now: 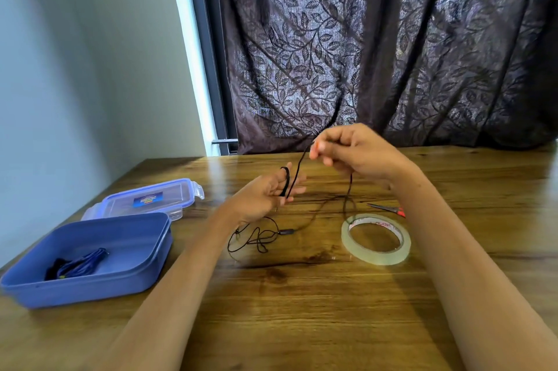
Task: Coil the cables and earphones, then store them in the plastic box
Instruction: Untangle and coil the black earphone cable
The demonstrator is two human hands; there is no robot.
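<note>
One coil seemed to be finished: a blue cable (80,265) lay inside the plastic box (99,286), which stood open at the left edge of the table (302,310), with its lid (151,198) just behind it. The black earphone cable (286,231) was only at the beginning of its coiling. The left hand (268,192) held its fingers rather straight, with one or two turns of the cable looped around them. The right hand (353,150) was raised above the table and pinched the cable between thumb and fingertips. Most of the cable lay loose and tangled near the middle of the table. I judge that winding it and putting it in the box were not yet done.
</note>
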